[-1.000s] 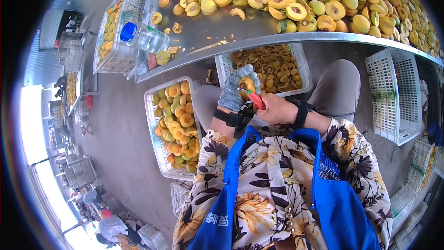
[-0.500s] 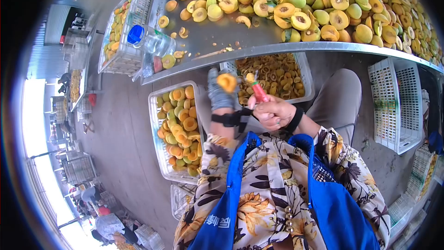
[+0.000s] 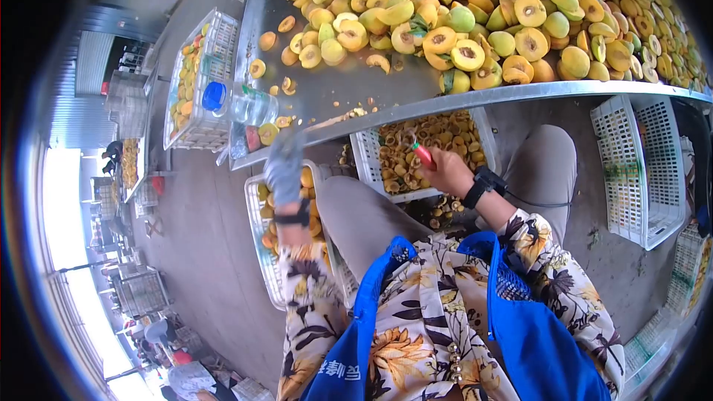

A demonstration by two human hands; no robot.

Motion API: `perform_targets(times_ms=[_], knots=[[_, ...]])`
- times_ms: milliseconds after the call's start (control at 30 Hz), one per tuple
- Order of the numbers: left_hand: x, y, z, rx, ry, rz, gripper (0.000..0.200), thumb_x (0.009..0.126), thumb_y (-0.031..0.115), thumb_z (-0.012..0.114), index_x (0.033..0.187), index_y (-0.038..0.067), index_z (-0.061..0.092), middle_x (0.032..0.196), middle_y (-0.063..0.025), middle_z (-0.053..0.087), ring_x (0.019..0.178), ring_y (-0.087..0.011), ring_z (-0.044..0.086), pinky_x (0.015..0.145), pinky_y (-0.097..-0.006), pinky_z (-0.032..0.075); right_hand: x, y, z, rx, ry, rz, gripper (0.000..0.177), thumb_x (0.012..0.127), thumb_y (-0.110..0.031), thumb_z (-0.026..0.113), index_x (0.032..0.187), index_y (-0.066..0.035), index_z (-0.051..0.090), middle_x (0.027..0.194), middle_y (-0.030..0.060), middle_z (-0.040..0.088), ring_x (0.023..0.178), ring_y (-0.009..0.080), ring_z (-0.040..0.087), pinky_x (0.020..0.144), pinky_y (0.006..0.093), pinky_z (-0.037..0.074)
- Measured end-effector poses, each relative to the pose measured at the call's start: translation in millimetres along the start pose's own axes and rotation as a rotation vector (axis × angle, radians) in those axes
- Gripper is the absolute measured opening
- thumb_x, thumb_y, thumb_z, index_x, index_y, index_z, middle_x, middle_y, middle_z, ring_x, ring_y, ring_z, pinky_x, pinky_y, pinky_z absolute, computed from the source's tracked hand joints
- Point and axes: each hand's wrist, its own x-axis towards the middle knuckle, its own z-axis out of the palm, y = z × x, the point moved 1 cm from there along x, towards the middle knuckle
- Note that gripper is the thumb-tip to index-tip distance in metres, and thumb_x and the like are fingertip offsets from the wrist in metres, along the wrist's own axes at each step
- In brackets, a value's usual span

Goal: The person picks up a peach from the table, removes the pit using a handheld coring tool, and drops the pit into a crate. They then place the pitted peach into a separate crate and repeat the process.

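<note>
Red-handled knife point(image 3: 423, 154) sits in the right hand's point(image 3: 451, 172) curled fingers over the pit crate point(image 3: 369, 165); the gloved left hand point(image 3: 284, 165), fingers too blurred to tell, hangs above the fruit crate point(image 3: 258, 249).

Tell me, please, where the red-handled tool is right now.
In the head view, the red-handled tool is gripped in the right hand, right of centre, over the white crate between the person's knees, just below the metal table edge.

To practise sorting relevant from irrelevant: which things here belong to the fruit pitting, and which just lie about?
In use: left hand, right hand, tool, halves crate, pits crate, fruit pile.
Lying about: bottle, right crate.
</note>
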Motion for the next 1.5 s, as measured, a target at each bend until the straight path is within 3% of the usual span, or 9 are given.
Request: perform_targets(times_ms=[133, 233, 400, 800, 933, 1133, 1200, 1267, 1500], knots=[[96.4, 138.6, 121.6, 0.112, -0.243, 0.184, 0.06, 0.071, 0.041, 0.069, 0.114, 0.003, 0.053, 0.103, -0.0169, 0.061, 0.094, -0.0281, 0.059, 0.082, -0.034, 0.045, -11.1, -1.8, -9.5, 0.151, -0.003, -0.016, 0.024, 0.074, -0.023, 0.062, 0.081, -0.002, 0.055, 0.071, 0.0213, 0.057, 0.07, 0.0375, 0.058, 0.062, 0.0413, 0.045], [125.0, 171.7, 209.5, -0.413, -0.639, -0.31, 0.07, 0.071, 0.02, 0.073, 0.129, 0.01, 0.034, 0.113, -0.0124, 0.052, 0.087, -0.0245, 0.057, 0.059, -0.0399, 0.054, -24.5, 3.8, -27.5, 0.121, -0.02, 0.1, 0.026, 0.074, -0.024, 0.063, 0.085, -0.002, 0.056, 0.073, 0.0215, 0.059, 0.071, 0.0372, 0.058, 0.062, 0.0414, 0.045], [120.7, 196.4, 221.6, -0.614, -0.546, -0.605, 0.073, 0.067, 0.012, 0.073, 0.127, 0.014, 0.032, 0.1, -0.0097, 0.057, 0.078, -0.0228, 0.059, 0.05, -0.0357, 0.052, -36.8, 16.1, -47.3, 0.106, 0.05, 0.174, 0.025, 0.073, -0.022, 0.063, 0.083, -0.002, 0.054, 0.072, 0.0207, 0.059, 0.071, 0.0374, 0.058, 0.063, 0.0417, 0.045], [1.4, 223.1, 112.2, 0.116, -0.332, 0.38, 0.071, 0.061, 0.011, 0.076, 0.122, 0.004, 0.04, 0.112, -0.0149, 0.05, 0.101, -0.0264, 0.052, 0.083, -0.0328, 0.046, 12.3, -17.2, -62.5, 0.526, 0.273, -0.017, 0.053, 0.078, -0.03, 0.066, 0.115, 0.002, 0.044, 0.093, 0.0171, 0.059, 0.084, 0.0223, 0.058, 0.076, 0.0319, 0.046], [-34.4, 209.1, 103.6, -0.145, -0.408, 0.337, 0.075, 0.06, 0.011, 0.076, 0.126, 0.004, 0.039, 0.116, -0.0149, 0.047, 0.097, -0.0269, 0.052, 0.085, -0.0338, 0.045, 12.5, -30.3, -56.7, 0.571, 0.184, -0.05, 0.036, 0.086, -0.026, 0.057, 0.111, -0.001, 0.047, 0.073, 0.0055, 0.056, 0.057, 0.0085, 0.053, 0.052, 0.022, 0.045], [-64.4, 190.1, 98.0, -0.914, -0.583, -0.494, 0.056, 0.084, 0.054, 0.047, 0.114, 0.006, 0.048, 0.084, -0.0029, 0.06, 0.056, -0.0077, 0.051, 0.043, -0.0198, 0.039, -6.6, -48.2, -56.9, 1.274, -0.276, 0.178, 0.024, 0.085, -0.024, 0.059, 0.097, -0.005, 0.05, 0.06, 0.0034, 0.055, 0.037, 0.0047, 0.043, 0.034, 0.0178, 0.032], [-66.8, 167.8, 112.7, -1.16, -0.611, -0.676, 0.05, 0.086, 0.048, 0.048, 0.114, 0.007, 0.048, 0.088, -0.0038, 0.059, 0.065, -0.0111, 0.056, 0.051, -0.0234, 0.046, -3.6, -45.8, -41.6, 1.159, -0.28, 0.153, 0.031, 0.082, -0.025, 0.063, 0.101, -0.004, 0.049, 0.061, 0.0088, 0.057, 0.042, 0.0147, 0.052, 0.038, 0.0247, 0.039], [-74.2, 167.1, 124.8, -1.259, -0.358, -0.741, 0.046, 0.087, 0.045, 0.048, 0.114, 0.008, 0.048, 0.091, -0.0043, 0.058, 0.073, -0.0129, 0.057, 0.058, -0.0255, 0.048, -4.0, -46.5, -34.0, 0.134, 0.356, -0.278, 0.043, 0.077, -0.026, 0.067, 0.107, -0.002, 0.046, 0.063, 0.0167, 0.057, 0.055, 0.0301, 0.058, 0.048, 0.0357, 0.046], [-78.3, 158.5, 118.3, -1.283, -0.163, -0.655, 0.04, 0.085, 0.038, 0.056, 0.112, 0.009, 0.049, 0.097, -0.0039, 0.056, 0.088, -0.0157, 0.057, 0.074, -0.028, 0.05, -34.9, -52.5, -29.6, -0.021, 0.23, -0.273, 0.048, 0.077, -0.031, 0.066, 0.105, -0.001, 0.042, 0.081, 0.0216, 0.056, 0.068, 0.0399, 0.056, 0.058, 0.0439, 0.045]])
